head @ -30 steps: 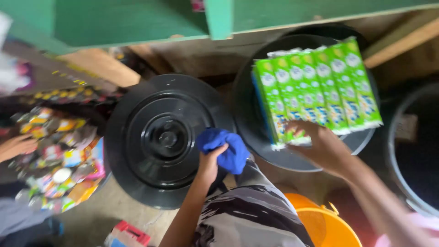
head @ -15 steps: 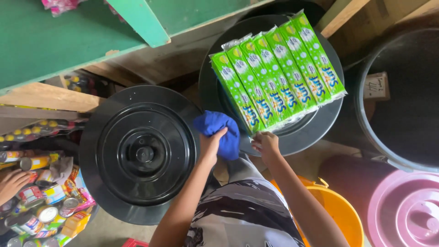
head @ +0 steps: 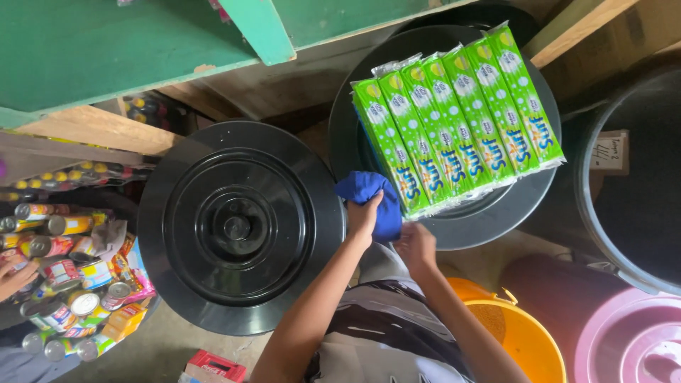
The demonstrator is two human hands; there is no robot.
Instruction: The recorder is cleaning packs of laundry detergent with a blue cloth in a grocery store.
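Hands meet over a crumpled blue cloth [head: 370, 197] in my head-camera view, between two round black bin lids. My left hand [head: 363, 218] has its fingers closed on the cloth's lower edge, pressing it at the gap where the near black lid [head: 177, 234] comes close to the far black lid [head: 511, 213]. My right hand [head: 416, 245] sits just beside it, fingers curled toward the cloth's right side; I cannot tell whether they grip it or only touch. A row of long green packets [head: 461, 117] lies side by side on the far lid, the nearest packet's end touching the cloth. A yellow bucket [head: 528, 333] and a pink lidded tub [head: 624, 340] stand below right; stacked tins [head: 60, 273] crowd the left, where another person's hand [head: 14, 276] shows at the edge.

My judgement of the risk: a wide sweep of the cloth could catch the nearest packet's end and drag the row off the sloping lid, toward the floor or the yellow bucket.
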